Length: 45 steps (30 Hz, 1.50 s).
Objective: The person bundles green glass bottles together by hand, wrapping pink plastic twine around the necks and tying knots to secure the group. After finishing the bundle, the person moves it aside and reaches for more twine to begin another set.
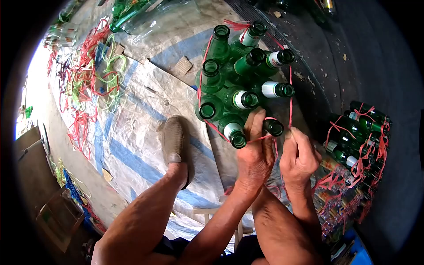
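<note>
Strong light comes from the left, washing that edge white. The sheet [143, 121] is bright, the right-hand floor [338, 81] dim. Shadow hugs the shoe [174, 138]; bottles [213, 81] glint. Fisheye distortion curves the borders into black corners.

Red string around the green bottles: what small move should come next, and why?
Probably a gentle pull by the right hand to snug the red string: it runs around the green bottles to that hand, while the left hand is at one bottle's neck.
</note>
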Available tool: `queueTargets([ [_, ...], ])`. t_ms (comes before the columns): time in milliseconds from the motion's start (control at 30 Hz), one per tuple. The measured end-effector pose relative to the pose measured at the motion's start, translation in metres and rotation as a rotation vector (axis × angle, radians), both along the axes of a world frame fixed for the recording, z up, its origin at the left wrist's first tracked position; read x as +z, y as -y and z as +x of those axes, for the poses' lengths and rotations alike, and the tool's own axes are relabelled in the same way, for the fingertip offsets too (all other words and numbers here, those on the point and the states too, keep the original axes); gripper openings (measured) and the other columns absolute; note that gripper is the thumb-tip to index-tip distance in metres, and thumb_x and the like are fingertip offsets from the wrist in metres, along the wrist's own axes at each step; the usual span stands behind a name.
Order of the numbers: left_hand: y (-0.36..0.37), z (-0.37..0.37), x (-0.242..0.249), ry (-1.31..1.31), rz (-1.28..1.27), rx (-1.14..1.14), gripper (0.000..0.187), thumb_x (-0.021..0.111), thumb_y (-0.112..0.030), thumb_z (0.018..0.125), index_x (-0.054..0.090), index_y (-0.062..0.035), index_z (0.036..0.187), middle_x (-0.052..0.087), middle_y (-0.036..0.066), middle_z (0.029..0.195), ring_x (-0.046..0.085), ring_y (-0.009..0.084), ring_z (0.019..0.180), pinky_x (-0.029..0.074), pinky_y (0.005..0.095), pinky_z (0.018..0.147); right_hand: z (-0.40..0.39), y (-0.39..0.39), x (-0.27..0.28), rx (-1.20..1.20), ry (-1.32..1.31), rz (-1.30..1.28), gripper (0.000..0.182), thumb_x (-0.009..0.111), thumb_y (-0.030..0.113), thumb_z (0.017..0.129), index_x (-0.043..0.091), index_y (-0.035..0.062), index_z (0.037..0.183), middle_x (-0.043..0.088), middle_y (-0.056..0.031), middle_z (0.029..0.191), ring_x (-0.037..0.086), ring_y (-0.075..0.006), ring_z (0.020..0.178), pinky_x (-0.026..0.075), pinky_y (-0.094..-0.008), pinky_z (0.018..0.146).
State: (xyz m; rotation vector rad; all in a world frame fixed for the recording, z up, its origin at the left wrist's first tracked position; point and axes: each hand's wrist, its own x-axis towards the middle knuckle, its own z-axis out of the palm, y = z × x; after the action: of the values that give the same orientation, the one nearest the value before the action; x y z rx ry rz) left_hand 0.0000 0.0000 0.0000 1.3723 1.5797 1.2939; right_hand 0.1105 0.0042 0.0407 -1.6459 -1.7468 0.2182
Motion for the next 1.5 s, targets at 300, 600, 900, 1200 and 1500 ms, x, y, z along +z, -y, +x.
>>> queueTargets([
  [300,-0.001,-0.002,0.002,0.08,-0.034,-0.03,0.038,0.061,-0.004,0.106,0.059,0.006,0.143,0.065,0.027,0.14,0.066,0.0413,0.124,0.052,0.0427,0.105,-0.011,0.001,0.005,0.063,-0.024,-0.055,0.003,0.07,-0.004,0.095,0.071,-0.0033,0.098,0.066,-0.0179,0.073,0.067,-0.0344,0.061,0.05,-0.0401,0.057],
  [600,-0.004,-0.001,-0.003,0.055,0.045,0.018,0.04,0.066,0.007,0.097,0.064,0.0065,0.136,0.067,0.026,0.134,0.07,0.0419,0.115,0.057,0.043,0.095,-0.014,0.003,0.005,0.096,-0.097,-0.074,0.006,0.071,-0.006,0.095,0.072,-0.0037,0.101,0.07,-0.0171,0.077,0.069,-0.0308,0.063,0.052,-0.038,0.056],
  [900,-0.004,-0.004,-0.002,0.003,0.047,-0.008,0.043,0.065,0.007,0.097,0.061,0.0051,0.14,0.066,0.025,0.137,0.067,0.0419,0.123,0.055,0.0431,0.102,-0.014,0.001,0.011,0.144,-0.053,-0.084,0.011,0.072,-0.006,0.094,0.072,-0.0037,0.104,0.072,-0.0185,0.081,0.07,-0.0337,0.067,0.054,-0.0402,0.059],
  [1200,-0.004,-0.005,-0.002,-0.022,0.046,-0.007,0.045,0.067,0.005,0.097,0.061,0.0034,0.141,0.065,0.027,0.138,0.067,0.0433,0.121,0.057,0.0447,0.099,-0.011,0.003,0.015,0.213,0.031,-0.097,0.014,0.071,-0.007,0.092,0.071,-0.0058,0.106,0.074,-0.0208,0.088,0.074,-0.0379,0.075,0.059,-0.0428,0.066],
  [1500,-0.004,-0.004,-0.001,0.014,0.037,0.002,0.047,0.068,0.004,0.096,0.061,0.0015,0.142,0.065,0.025,0.139,0.068,0.0428,0.12,0.058,0.0442,0.096,-0.012,0.003,0.033,0.313,0.144,-0.12,0.015,0.072,-0.007,0.091,0.07,-0.0082,0.106,0.072,-0.021,0.085,0.072,-0.0393,0.072,0.058,-0.0443,0.064],
])
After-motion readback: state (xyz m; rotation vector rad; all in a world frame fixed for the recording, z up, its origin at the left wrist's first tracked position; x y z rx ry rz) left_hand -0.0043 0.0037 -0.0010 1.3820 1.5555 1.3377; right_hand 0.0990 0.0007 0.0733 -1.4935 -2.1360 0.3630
